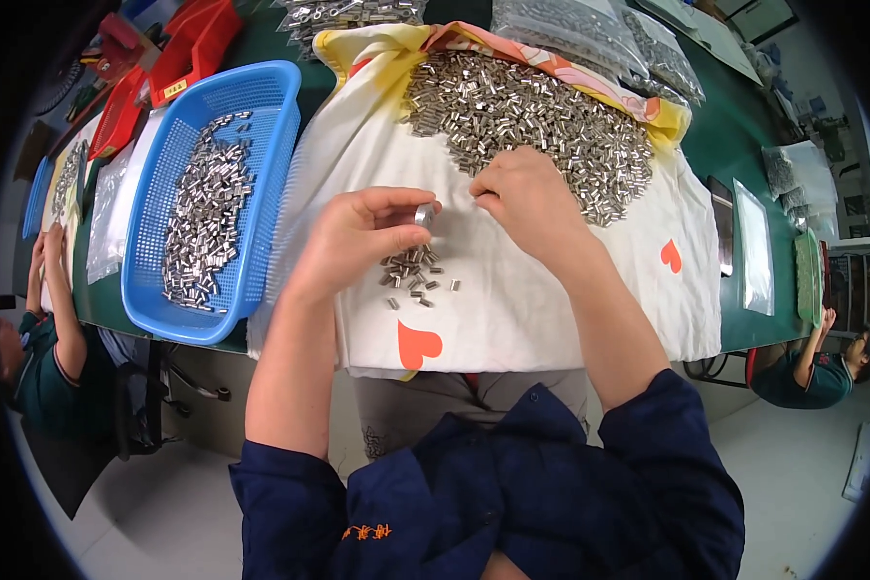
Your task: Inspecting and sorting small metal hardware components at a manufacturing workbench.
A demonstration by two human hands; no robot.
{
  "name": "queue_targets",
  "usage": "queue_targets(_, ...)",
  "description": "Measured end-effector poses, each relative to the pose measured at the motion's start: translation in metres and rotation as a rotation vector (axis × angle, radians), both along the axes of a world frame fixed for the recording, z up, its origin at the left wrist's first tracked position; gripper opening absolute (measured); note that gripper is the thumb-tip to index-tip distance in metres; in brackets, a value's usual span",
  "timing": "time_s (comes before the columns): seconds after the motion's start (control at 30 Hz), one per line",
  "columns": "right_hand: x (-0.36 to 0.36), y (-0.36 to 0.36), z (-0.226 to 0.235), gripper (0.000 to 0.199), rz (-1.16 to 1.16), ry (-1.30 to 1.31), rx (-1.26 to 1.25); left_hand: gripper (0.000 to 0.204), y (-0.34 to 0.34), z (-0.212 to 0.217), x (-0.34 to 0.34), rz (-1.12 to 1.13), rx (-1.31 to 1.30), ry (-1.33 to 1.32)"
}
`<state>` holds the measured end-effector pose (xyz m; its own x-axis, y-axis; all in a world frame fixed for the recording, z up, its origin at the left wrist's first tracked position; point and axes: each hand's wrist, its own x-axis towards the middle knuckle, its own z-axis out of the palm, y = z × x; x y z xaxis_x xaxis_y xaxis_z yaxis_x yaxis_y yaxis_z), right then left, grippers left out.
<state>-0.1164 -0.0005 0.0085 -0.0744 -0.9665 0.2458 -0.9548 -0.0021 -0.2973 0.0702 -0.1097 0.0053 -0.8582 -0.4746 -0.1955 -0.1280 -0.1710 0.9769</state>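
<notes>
My left hand (pixel 362 235) pinches a short, silvery round metal piece (pixel 423 215) between thumb and fingers. Beneath it, a small cluster of metal sleeves (pixel 418 274) lies loose on the white cloth (pixel 532 319) with red hearts. My right hand (pixel 527 198) is a little to the right, its fingertips pressed together near the edge of a big heap of the same small metal sleeves (pixel 541 116). Whatever those fingertips hold is too small or too hidden to make out. The two hands are apart.
Left of the cloth stands a blue plastic basket (pixel 278 184) with many metal sleeves in it. Red bins (pixel 195 48) sit behind it. Bags of metal parts (pixel 570 34) lie at the back. Other people work at the far left and at a green basket (pixel 808 280) far right.
</notes>
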Motion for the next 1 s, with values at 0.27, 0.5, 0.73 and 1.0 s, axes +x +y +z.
queue_targets(0.27,0.023,0.001,0.024,0.01,-0.181,-0.843,0.016,0.037,-0.002,-0.003,0.003,0.057,0.059,0.031)
queue_targets(0.5,0.044,-0.001,0.016,0.009,-0.088,-0.826,-0.057,0.036,-0.003,-0.007,0.003,0.06,0.074,0.106)
queue_targets(0.73,0.049,-0.002,0.008,0.003,-0.022,-0.398,-0.309,0.035,-0.001,-0.011,0.001,0.088,0.005,0.104)
queue_targets(1.0,0.039,-0.001,0.011,0.007,-0.042,-0.638,-0.091,0.034,0.0,-0.003,-0.001,0.082,-0.032,0.016)
